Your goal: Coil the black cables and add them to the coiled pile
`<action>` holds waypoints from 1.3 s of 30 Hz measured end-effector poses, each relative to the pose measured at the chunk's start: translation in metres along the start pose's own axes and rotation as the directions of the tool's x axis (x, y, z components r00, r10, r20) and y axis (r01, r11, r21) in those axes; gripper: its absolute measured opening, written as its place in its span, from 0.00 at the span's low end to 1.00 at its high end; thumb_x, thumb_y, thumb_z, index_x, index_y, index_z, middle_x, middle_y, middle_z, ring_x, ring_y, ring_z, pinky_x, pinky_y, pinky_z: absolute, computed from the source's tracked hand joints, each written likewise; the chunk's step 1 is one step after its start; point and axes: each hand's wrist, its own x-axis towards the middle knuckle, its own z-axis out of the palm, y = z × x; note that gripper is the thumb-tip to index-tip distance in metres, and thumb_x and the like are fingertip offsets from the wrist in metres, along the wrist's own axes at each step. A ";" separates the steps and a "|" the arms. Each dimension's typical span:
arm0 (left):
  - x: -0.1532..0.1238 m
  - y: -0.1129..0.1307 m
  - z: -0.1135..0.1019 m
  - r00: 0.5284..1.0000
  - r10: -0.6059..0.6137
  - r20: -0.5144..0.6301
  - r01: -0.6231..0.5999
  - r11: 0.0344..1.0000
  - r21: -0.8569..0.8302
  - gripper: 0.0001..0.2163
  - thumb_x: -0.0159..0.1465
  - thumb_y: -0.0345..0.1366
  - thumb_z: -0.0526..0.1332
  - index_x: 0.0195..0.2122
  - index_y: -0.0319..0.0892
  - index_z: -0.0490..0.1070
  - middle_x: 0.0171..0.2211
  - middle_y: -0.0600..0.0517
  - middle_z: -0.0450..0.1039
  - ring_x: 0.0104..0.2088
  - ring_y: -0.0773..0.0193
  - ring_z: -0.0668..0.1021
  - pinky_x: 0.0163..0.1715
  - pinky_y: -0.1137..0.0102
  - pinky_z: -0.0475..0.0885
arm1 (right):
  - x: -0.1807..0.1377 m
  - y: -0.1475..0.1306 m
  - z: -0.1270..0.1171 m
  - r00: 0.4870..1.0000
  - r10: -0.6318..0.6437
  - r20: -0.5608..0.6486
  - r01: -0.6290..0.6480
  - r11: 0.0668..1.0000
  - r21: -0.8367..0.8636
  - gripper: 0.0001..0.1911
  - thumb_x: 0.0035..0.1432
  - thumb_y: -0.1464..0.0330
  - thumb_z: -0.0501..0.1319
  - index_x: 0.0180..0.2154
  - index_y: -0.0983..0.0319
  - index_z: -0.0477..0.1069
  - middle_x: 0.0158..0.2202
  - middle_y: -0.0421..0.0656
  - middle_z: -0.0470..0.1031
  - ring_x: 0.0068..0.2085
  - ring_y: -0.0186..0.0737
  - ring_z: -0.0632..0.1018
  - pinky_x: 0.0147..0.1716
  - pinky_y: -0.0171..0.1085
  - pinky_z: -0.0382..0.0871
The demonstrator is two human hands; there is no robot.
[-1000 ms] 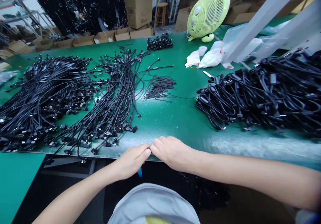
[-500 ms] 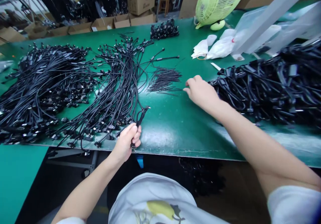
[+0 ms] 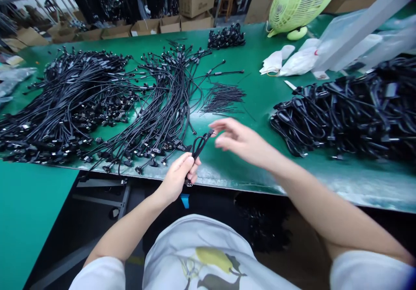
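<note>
While a folded black cable (image 3: 199,146) is held above the near edge of the green table (image 3: 240,171), the step in hand seems to be the gathering of its loop for fastening. It is gripped by the left hand (image 3: 180,172), whose fingers are closed around the lower part, with the loop left standing out on the far side. The right hand (image 3: 242,142) is held partly open just to the right, its thumb and forefinger parted and its fingertips close beside the cable's upper end; whether contact is made, or a thin strip is pinched, cannot be told. Farther off lies a heap of thin black strips (image 3: 225,98); loose cables (image 3: 169,95) are spread to the left, and looped cables (image 3: 344,112) are piled to the right. For the next move, a steady left grip and a precise right-hand pinch at the bundle appear to be called for.
</note>
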 end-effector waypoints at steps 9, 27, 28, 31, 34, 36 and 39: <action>-0.011 -0.014 -0.003 0.995 0.082 0.055 -0.095 0.947 0.307 0.17 0.69 0.49 0.51 0.42 0.39 0.66 0.26 0.57 0.58 0.25 0.71 0.66 0.29 0.72 0.66 | 0.000 -0.023 0.075 0.982 0.189 0.023 -0.171 0.826 0.537 0.11 0.56 0.61 0.60 0.33 0.62 0.63 0.23 0.34 0.65 0.21 0.30 0.69 0.25 0.32 0.64; -0.016 0.010 -0.018 0.921 -0.277 0.276 0.301 0.953 -0.048 0.17 0.62 0.46 0.64 0.41 0.35 0.72 0.26 0.56 0.58 0.22 0.75 0.61 0.18 0.78 0.62 | -0.020 -0.025 0.030 0.901 -0.410 -0.141 0.312 0.839 -0.446 0.16 0.58 0.69 0.56 0.49 0.57 0.66 0.52 0.47 0.68 0.42 0.39 0.75 0.41 0.41 0.72; -0.017 0.008 -0.021 0.918 -0.273 0.288 0.281 0.960 0.016 0.17 0.63 0.47 0.62 0.42 0.35 0.71 0.26 0.56 0.59 0.22 0.74 0.63 0.20 0.77 0.64 | -0.023 -0.025 0.027 0.880 -0.469 -0.070 0.372 0.774 -0.512 0.14 0.59 0.70 0.55 0.48 0.56 0.68 0.51 0.46 0.69 0.44 0.41 0.75 0.44 0.44 0.72; -0.017 0.001 -0.025 0.909 -0.292 0.298 0.254 0.954 0.158 0.18 0.65 0.49 0.58 0.44 0.36 0.70 0.26 0.56 0.60 0.23 0.73 0.67 0.23 0.75 0.67 | -0.027 -0.028 0.020 0.847 -0.515 0.133 0.497 0.678 -0.542 0.12 0.64 0.71 0.53 0.46 0.55 0.71 0.50 0.44 0.72 0.48 0.42 0.74 0.53 0.51 0.68; -0.014 -0.002 -0.022 0.915 -0.309 0.261 0.289 0.951 0.114 0.20 0.65 0.50 0.58 0.43 0.36 0.70 0.26 0.56 0.59 0.23 0.73 0.65 0.22 0.76 0.65 | -0.027 -0.031 0.021 0.867 -0.431 0.252 0.497 0.709 -0.500 0.14 0.66 0.73 0.50 0.47 0.57 0.71 0.50 0.44 0.73 0.51 0.43 0.74 0.59 0.57 0.63; -0.011 -0.003 -0.018 0.918 -0.318 0.236 0.312 0.948 0.064 0.20 0.63 0.51 0.60 0.40 0.35 0.70 0.26 0.56 0.58 0.24 0.73 0.64 0.21 0.76 0.64 | -0.027 -0.032 0.024 0.869 -0.397 0.297 0.496 0.694 -0.522 0.16 0.66 0.74 0.49 0.50 0.59 0.70 0.51 0.46 0.73 0.53 0.44 0.73 0.60 0.59 0.61; -0.009 -0.003 -0.015 0.923 -0.314 0.223 0.303 0.949 0.082 0.19 0.62 0.51 0.61 0.38 0.36 0.69 0.26 0.56 0.59 0.24 0.73 0.65 0.22 0.76 0.64 | -0.029 -0.033 0.029 0.853 -0.394 0.343 0.522 0.608 -0.598 0.17 0.66 0.75 0.48 0.52 0.63 0.69 0.53 0.50 0.71 0.52 0.46 0.72 0.59 0.63 0.59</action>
